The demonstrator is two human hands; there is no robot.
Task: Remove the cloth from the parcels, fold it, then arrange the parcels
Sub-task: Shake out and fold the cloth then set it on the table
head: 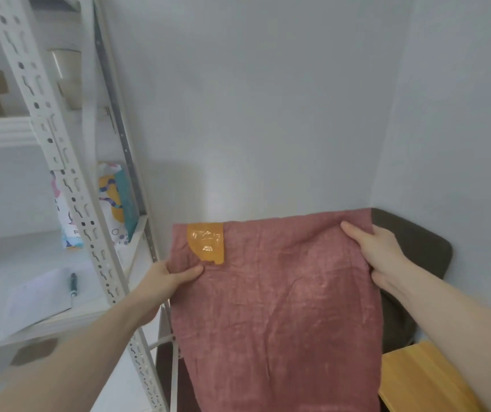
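While it hangs in the air in front of the grey wall (253,99), the dusty-pink woven cloth (276,307) is held up by both hands at its upper part. The left hand (167,278) pinches the cloth near its upper left corner, with the thumb in front and the other fingers behind the fabric, just under an orange plastic patch (206,242) that sits on the cloth. The right hand (378,251) grips the upper right edge, its fingers curled around the fabric. The cloth falls straight down and covers what is below it. At the left stands a white metal shelf rack with punched holes (60,162); on its lower shelf lie a sheet of white paper (36,298) and a dark pen (73,285), and a colourful patterned bag (113,200) stands further back. Behind the cloth at the right is a dark cushioned seat (416,248), and a yellow wooden board (422,379) is near the lower right corner.
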